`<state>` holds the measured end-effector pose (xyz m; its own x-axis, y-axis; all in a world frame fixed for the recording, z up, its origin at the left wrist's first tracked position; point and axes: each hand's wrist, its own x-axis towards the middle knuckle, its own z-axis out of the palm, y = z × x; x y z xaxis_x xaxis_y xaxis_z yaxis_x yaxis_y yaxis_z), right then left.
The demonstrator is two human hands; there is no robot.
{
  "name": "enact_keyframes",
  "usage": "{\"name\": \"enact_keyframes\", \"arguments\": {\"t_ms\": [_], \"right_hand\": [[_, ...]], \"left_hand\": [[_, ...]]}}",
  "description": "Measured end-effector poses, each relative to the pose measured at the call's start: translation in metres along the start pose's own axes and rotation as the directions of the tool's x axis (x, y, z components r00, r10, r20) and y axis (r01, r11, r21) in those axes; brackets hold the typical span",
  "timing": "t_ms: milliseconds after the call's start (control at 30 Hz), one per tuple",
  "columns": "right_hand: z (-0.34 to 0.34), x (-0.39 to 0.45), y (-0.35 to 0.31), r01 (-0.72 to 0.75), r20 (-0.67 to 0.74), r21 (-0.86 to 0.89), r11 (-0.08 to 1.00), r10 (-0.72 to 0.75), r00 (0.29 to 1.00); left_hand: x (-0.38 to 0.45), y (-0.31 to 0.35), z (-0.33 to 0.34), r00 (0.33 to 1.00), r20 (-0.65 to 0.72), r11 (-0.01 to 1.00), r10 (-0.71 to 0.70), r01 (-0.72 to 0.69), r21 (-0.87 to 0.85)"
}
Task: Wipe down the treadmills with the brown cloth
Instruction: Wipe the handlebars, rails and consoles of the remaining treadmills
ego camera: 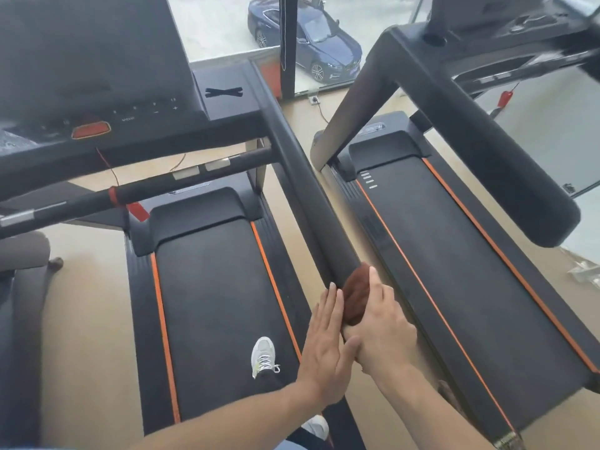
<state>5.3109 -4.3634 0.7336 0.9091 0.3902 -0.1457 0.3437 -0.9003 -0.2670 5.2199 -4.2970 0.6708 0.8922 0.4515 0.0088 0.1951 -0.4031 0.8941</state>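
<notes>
Both hands work the handrail point(311, 196): right hand point(383, 329) grips the brown cloth point(355, 293), left hand point(324, 345) flat, fingers straight; next, probably slide the cloth along it.

Brown cloth point(356, 293), blk treadmill belts point(220, 306) w/ orange stripes, white shoe point(263, 356).

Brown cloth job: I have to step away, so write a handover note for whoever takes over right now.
Right hand: holds the brown cloth against the right handrail of the left treadmill, near its lower end.
Left hand: open, fingers straight, lying flat beside the cloth, holding nothing.
Position: the person stands on the left treadmill's belt, white shoe on it.
Done: cannot tell from this view which surfaces are already wiped.
Left: finish this handrail, check the console and crossbar, then do the right treadmill, which no hand touches now.
</notes>
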Motion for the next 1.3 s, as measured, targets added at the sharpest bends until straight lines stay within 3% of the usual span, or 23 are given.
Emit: {"name": "enact_keyframes", "arguments": {"t_ms": [167, 333, 500, 633, 800, 900, 967, 1067, 1133, 1200, 1300], "right_hand": [[-0.006, 0.06, -0.048, -0.026, 0.07, -0.032, 0.999, 0.028, 0.997], [0.001, 0.121, -0.108, 0.049, 0.005, -0.13, 0.99, -0.049, 0.999], [0.016, 0.187, -0.166, 0.129, -0.039, -0.352, 0.927, -0.152, 0.988], [0.022, 0.235, -0.206, 0.146, -0.015, -0.418, 0.897, -0.168, 0.986], [0.008, 0.288, -0.235, 0.101, 0.071, -0.149, 0.984, -0.091, 0.993], [-0.001, 0.304, -0.237, 0.07, 0.15, -0.081, 0.994, -0.057, 0.987], [-0.01, 0.309, -0.231, 0.008, 0.239, 0.059, 0.998, -0.022, 0.971], [-0.021, 0.306, -0.216, 0.004, 0.295, 0.379, 0.925, -0.125, 0.947], [-0.025, 0.294, -0.203, 0.024, 0.293, 0.494, 0.869, -0.192, 0.937], [-0.024, 0.274, -0.188, -0.063, 0.354, 0.53, 0.845, -0.153, 0.923], [-0.016, 0.241, -0.157, -0.131, 0.391, 0.442, 0.887, -0.06, 0.918]], "left_hand": [[0.058, 0.002, -0.026, 0.982, -0.064, 0.967, -0.176, 0.16, -0.2], [0.118, -0.021, -0.074, 0.916, -0.134, 0.881, -0.379, 0.312, -0.355], [0.159, -0.062, -0.117, 0.851, -0.209, 0.842, -0.481, 0.382, -0.382], [0.172, -0.086, -0.138, 0.811, -0.232, 0.815, -0.537, 0.428, -0.391], [0.152, -0.108, -0.137, 0.777, -0.153, 0.766, -0.61, 0.529, -0.365], [0.135, -0.114, -0.135, 0.77, -0.106, 0.752, -0.629, 0.569, -0.334], [0.124, -0.115, -0.135, 0.772, -0.088, 0.752, -0.63, 0.576, -0.321], [0.108, -0.11, -0.135, 0.791, -0.076, 0.773, -0.607, 0.565, -0.289], [0.096, -0.106, -0.135, 0.798, -0.079, 0.783, -0.598, 0.561, -0.268], [0.08, -0.099, -0.133, 0.79, -0.088, 0.777, -0.607, 0.568, -0.271], [0.054, -0.082, -0.117, 0.779, -0.079, 0.765, -0.623, 0.584, -0.272]]}}
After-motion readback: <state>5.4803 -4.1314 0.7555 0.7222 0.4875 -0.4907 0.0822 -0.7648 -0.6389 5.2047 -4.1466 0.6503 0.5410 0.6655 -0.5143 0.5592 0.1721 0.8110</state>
